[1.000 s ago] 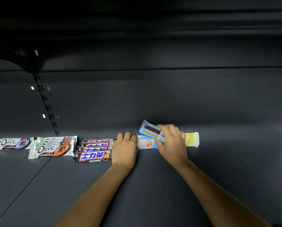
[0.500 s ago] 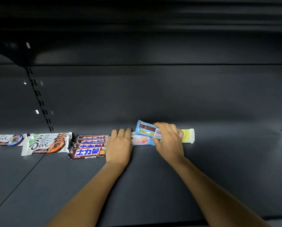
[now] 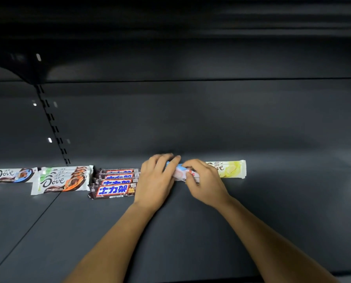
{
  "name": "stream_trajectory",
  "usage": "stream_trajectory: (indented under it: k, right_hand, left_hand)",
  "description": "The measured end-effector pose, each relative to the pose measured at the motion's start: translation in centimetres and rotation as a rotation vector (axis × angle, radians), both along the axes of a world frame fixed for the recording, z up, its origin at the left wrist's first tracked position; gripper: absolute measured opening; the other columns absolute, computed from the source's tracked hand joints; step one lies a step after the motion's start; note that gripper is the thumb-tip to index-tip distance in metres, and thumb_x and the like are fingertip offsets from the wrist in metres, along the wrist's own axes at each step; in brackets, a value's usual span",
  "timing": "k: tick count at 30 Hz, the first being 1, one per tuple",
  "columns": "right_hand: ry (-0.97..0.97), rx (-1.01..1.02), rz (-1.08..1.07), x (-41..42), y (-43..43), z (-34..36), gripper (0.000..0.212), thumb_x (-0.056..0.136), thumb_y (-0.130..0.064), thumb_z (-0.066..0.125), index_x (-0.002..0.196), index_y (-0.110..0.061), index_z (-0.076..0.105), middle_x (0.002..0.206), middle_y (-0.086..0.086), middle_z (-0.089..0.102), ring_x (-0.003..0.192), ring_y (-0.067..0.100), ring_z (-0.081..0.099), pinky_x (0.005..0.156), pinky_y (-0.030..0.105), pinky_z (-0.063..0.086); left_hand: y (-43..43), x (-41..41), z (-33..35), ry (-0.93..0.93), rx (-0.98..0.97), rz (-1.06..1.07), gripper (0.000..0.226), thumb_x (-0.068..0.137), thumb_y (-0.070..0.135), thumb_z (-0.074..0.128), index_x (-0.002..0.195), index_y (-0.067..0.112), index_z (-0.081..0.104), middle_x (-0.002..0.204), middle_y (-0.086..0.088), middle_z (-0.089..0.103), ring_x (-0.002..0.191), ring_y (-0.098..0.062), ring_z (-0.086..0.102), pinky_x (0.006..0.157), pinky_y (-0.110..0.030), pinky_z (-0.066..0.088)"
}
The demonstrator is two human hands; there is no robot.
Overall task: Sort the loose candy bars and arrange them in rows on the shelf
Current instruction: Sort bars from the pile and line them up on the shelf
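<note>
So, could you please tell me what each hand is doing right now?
Left hand: fingers curled over the pale blue-pink wrapped bar.
Right hand: pinching that bar.

Pale blue-pink bar [image 3: 183,173]: lying flat, pinched between both hands' fingers. Yellow Dove bar [image 3: 230,169]: just beyond right fingers. Brown bars [image 3: 114,183], stacked row: touching left fingers. White Dove bars [image 3: 61,179]: farther left.

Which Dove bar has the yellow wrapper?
The Dove bar at the far right, just past the right hand; the others, left, show orange or blue.
</note>
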State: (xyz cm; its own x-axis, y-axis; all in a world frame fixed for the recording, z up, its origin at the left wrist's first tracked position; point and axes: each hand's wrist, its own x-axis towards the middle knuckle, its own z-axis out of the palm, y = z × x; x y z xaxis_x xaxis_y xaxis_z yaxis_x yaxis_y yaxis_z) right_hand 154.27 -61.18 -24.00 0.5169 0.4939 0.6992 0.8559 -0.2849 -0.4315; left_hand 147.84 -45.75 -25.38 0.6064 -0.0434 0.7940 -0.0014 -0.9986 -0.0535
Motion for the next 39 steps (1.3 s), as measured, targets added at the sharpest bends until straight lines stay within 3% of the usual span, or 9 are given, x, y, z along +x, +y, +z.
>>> stream_trajectory:
  k: [3, 8, 15, 19, 24, 28, 31, 36, 39]
  right_hand:
    - [0.077, 0.02, 0.006, 0.0, -0.2, 0.0, 0.021, 0.077, -0.019, 0.048, 0.095, -0.015, 0.058, 0.087, -0.007, 0.062, 0.08, 0.004, 0.056, 0.074, 0.02, 0.043]
    - [0.045, -0.018, -0.013, 0.3, -0.4, 0.1, 0.03, 0.071, -0.013, 0.052, 0.101, -0.018, 0.057, 0.095, -0.008, 0.057, 0.084, 0.011, 0.057, 0.076, 0.031, 0.048]
    - [0.085, -0.062, -0.068, 0.2, -0.1, -0.7, 0.05, 0.076, -0.005, 0.061, 0.124, -0.019, 0.051, 0.116, -0.003, 0.049, 0.095, 0.014, 0.053, 0.086, 0.029, 0.044]
    - [0.133, 0.118, -0.089, 0.0, 0.2, 0.0, 0.057, 0.075, 0.006, 0.059, 0.128, -0.013, 0.048, 0.118, -0.007, 0.041, 0.097, 0.002, 0.048, 0.08, 0.017, 0.047]
    - [0.148, 0.25, -0.098, -0.2, 0.6, 0.4, 0.056, 0.078, 0.007, 0.058, 0.129, -0.01, 0.044, 0.115, -0.003, 0.042, 0.1, 0.015, 0.058, 0.082, 0.018, 0.049]
    - [0.229, 0.307, -0.099, -0.6, 0.8, 0.7, 0.068, 0.078, -0.009, 0.071, 0.135, -0.011, 0.034, 0.116, -0.004, 0.046, 0.096, 0.003, 0.056, 0.082, 0.017, 0.047]
    - [0.296, 0.26, -0.037, -1.3, 1.0, 0.8, 0.076, 0.075, -0.023, 0.074, 0.137, -0.016, 0.031, 0.118, -0.008, 0.05, 0.101, 0.001, 0.054, 0.083, 0.016, 0.045]
    - [0.236, 0.125, -0.027, -1.7, 1.5, 0.3, 0.066, 0.077, -0.032, 0.073, 0.133, -0.021, 0.041, 0.118, -0.006, 0.055, 0.107, 0.007, 0.055, 0.087, 0.024, 0.048]
    - [0.217, -0.003, -0.004, -1.6, 1.1, 0.4, 0.066, 0.073, -0.032, 0.076, 0.13, -0.021, 0.044, 0.119, -0.008, 0.051, 0.105, 0.003, 0.052, 0.084, 0.02, 0.045]
  left_hand:
    - [0.3, 0.0, -0.2, 0.001, 0.038, 0.019, 0.04, 0.08, 0.026, 0.062, 0.119, 0.024, 0.051, 0.118, 0.001, 0.059, 0.11, -0.024, 0.047, 0.083, -0.038, 0.041]
    - [0.8, -0.3, -0.1, 0.027, -0.055, 0.059, 0.041, 0.08, 0.038, 0.048, 0.117, 0.023, 0.056, 0.108, 0.0, 0.061, 0.101, -0.023, 0.046, 0.077, -0.04, 0.045]
    - [1.5, -0.4, -0.3, 0.167, -0.192, 0.084, 0.049, 0.07, 0.037, 0.077, 0.112, 0.018, 0.062, 0.096, -0.002, 0.062, 0.082, -0.028, 0.056, 0.066, -0.041, 0.051]
    - [1.0, -0.6, 0.2, 0.161, -0.175, 0.109, 0.04, 0.078, 0.051, 0.053, 0.101, 0.02, 0.063, 0.083, 0.001, 0.066, 0.076, -0.025, 0.058, 0.066, -0.038, 0.048]
    - [-0.4, -1.0, 0.9, 0.162, -0.351, -0.067, 0.031, 0.09, 0.044, 0.044, 0.099, 0.021, 0.062, 0.082, 0.004, 0.065, 0.076, -0.021, 0.056, 0.064, -0.031, 0.043]
    - [-1.1, -1.6, 1.7, 0.065, -0.597, -0.197, 0.01, 0.09, 0.029, 0.059, 0.097, 0.022, 0.058, 0.08, 0.012, 0.065, 0.072, -0.012, 0.059, 0.067, -0.028, 0.045]
    - [-1.7, -1.5, 2.3, 0.056, -0.873, -0.285, 0.017, 0.084, 0.014, 0.066, 0.088, 0.022, 0.052, 0.082, 0.012, 0.066, 0.075, -0.001, 0.063, 0.068, -0.018, 0.048]
    - [-1.9, -1.1, 2.5, 0.084, -1.436, -0.415, 0.021, 0.083, -0.004, 0.062, 0.096, 0.01, 0.053, 0.096, -0.009, 0.07, 0.092, -0.028, 0.067, 0.082, -0.043, 0.055]
    - [-1.9, -1.4, 3.3, 0.036, -1.729, -0.559, 0.025, 0.087, -0.01, 0.054, 0.107, 0.005, 0.053, 0.106, -0.015, 0.067, 0.095, -0.029, 0.068, 0.079, -0.04, 0.057]
